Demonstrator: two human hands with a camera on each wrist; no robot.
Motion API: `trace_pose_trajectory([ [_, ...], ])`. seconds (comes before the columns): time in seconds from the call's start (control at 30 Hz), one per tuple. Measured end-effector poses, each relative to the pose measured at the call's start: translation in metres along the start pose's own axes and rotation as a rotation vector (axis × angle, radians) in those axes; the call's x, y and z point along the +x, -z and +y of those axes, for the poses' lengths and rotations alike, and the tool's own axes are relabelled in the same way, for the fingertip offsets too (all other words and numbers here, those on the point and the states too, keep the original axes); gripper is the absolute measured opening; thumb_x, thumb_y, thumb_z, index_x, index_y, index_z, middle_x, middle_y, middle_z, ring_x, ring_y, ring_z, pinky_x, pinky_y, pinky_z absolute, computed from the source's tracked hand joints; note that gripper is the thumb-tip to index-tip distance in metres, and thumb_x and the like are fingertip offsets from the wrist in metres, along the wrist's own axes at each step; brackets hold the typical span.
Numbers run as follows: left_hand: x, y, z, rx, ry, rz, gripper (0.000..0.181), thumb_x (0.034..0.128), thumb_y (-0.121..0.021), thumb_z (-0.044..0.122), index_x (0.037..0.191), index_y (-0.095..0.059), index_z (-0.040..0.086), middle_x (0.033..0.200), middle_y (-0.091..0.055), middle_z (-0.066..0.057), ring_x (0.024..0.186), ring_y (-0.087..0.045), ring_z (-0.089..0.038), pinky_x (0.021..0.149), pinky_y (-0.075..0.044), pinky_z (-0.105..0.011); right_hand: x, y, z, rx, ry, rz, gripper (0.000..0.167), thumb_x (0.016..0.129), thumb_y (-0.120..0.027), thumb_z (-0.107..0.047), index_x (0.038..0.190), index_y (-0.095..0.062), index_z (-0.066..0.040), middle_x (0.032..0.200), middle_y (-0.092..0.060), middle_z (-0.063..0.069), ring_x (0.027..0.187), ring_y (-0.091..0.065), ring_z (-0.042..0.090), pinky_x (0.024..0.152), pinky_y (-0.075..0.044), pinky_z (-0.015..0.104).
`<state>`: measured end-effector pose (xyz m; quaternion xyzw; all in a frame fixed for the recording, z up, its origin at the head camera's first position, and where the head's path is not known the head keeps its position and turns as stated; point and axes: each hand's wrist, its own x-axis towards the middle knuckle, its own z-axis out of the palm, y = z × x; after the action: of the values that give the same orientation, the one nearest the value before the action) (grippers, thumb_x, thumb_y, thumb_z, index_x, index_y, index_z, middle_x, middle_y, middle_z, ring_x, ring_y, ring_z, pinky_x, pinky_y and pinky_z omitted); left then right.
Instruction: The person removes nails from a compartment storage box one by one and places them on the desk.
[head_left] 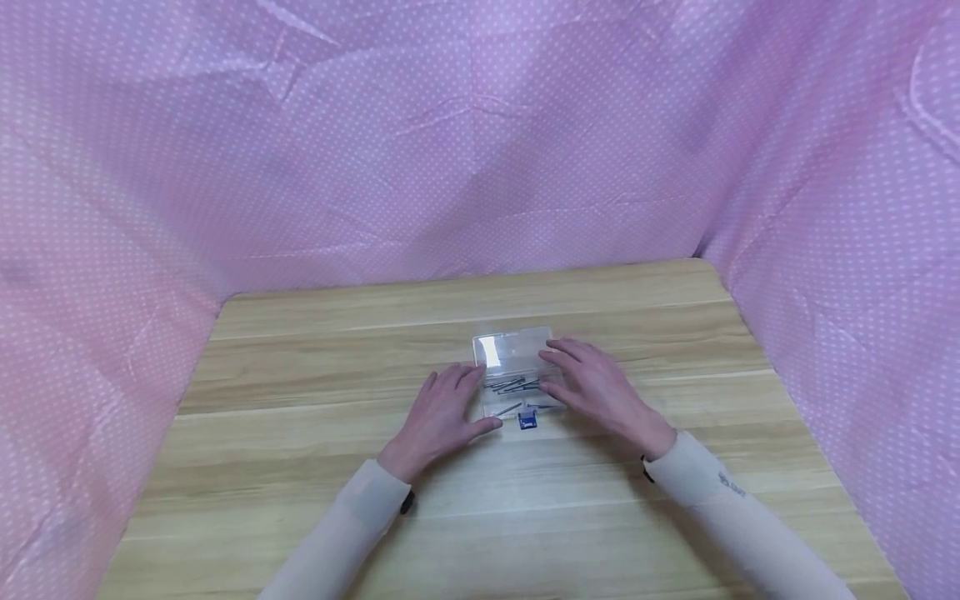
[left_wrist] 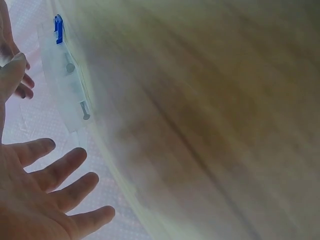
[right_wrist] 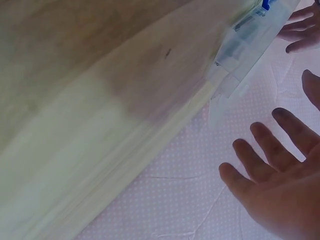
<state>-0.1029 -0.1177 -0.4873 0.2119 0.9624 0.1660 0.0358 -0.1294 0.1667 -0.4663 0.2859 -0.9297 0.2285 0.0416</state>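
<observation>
A clear plastic box (head_left: 482, 407) with a blue latch (head_left: 528, 420) at its front lies on the table, its clear lid (head_left: 517, 354) swung back. Several thin metal nails (head_left: 512, 385) are inside; the left wrist view shows a flat-headed nail (left_wrist: 85, 112) through the wall. My left hand (head_left: 442, 412) is at the box's left side, fingers spread and thumb near the front corner. On the other side is my right hand (head_left: 603, 387), its fingers spread beside the lid and box. In the wrist views neither hand grips anything; whether fingertips touch the box, I cannot tell.
The wooden table (head_left: 300, 467) has rounded far corners. Pink dotted cloth (head_left: 450, 167) hangs behind it and along both sides. A dark band (head_left: 408, 502) shows at the left cuff, another (head_left: 647, 469) at the right cuff.
</observation>
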Motion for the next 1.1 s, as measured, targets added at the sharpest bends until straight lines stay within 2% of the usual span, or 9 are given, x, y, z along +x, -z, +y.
trace_pose_trajectory([
  [0.13, 0.0, -0.002, -0.001, 0.015, -0.006, 0.01, 0.093, 0.0863, -0.071, 0.069, 0.156, -0.046, 0.012, 0.147, -0.055, -0.013, 0.138, -0.049, -0.032, 0.119, -0.035, -0.056, 0.004, -0.001, -0.001, 0.012, 0.022, -0.001, 0.047, 0.094, -0.078, -0.031, 0.133, -0.069, -0.006, 0.138, -0.063, 0.016, 0.13, -0.057, 0.036, 0.11, -0.046, 0.055],
  [0.37, 0.001, -0.003, 0.0, 0.015, -0.019, 0.0, 0.089, 0.0863, -0.074, 0.064, 0.154, -0.049, 0.012, 0.139, -0.061, -0.014, 0.131, -0.054, -0.033, 0.117, -0.038, -0.053, 0.012, -0.005, -0.005, 0.014, 0.037, -0.045, 0.035, 0.093, -0.079, -0.022, 0.123, -0.073, -0.006, 0.125, -0.069, 0.012, 0.12, -0.063, 0.032, 0.103, -0.052, 0.052],
  [0.73, 0.003, -0.002, 0.002, -0.004, 0.0, -0.044, 0.088, 0.0872, -0.076, 0.06, 0.155, -0.047, 0.012, 0.141, -0.062, -0.015, 0.133, -0.055, -0.033, 0.116, -0.039, -0.053, 0.021, -0.013, -0.003, 0.003, 0.161, -0.048, 0.023, 0.09, -0.081, -0.011, 0.112, -0.076, -0.003, 0.109, -0.073, 0.008, 0.103, -0.068, 0.024, 0.092, -0.058, 0.042],
  [0.87, 0.003, -0.001, 0.002, -0.003, 0.005, -0.047, 0.088, 0.087, -0.077, 0.059, 0.155, -0.048, 0.011, 0.14, -0.063, -0.015, 0.131, -0.057, -0.032, 0.116, -0.039, -0.054, 0.023, -0.015, -0.004, 0.011, 0.172, -0.043, 0.021, 0.089, -0.081, -0.009, 0.109, -0.076, -0.003, 0.105, -0.074, 0.007, 0.1, -0.069, 0.024, 0.09, -0.059, 0.042],
  [1.1, 0.005, -0.001, 0.001, -0.013, 0.015, -0.054, 0.086, 0.0866, -0.078, 0.059, 0.153, -0.05, 0.01, 0.141, -0.062, -0.015, 0.13, -0.059, -0.032, 0.115, -0.041, -0.055, 0.026, -0.018, -0.004, 0.015, 0.142, -0.07, 0.016, 0.09, -0.08, -0.009, 0.105, -0.078, -0.006, 0.101, -0.075, 0.004, 0.096, -0.067, 0.022, 0.088, -0.058, 0.04],
])
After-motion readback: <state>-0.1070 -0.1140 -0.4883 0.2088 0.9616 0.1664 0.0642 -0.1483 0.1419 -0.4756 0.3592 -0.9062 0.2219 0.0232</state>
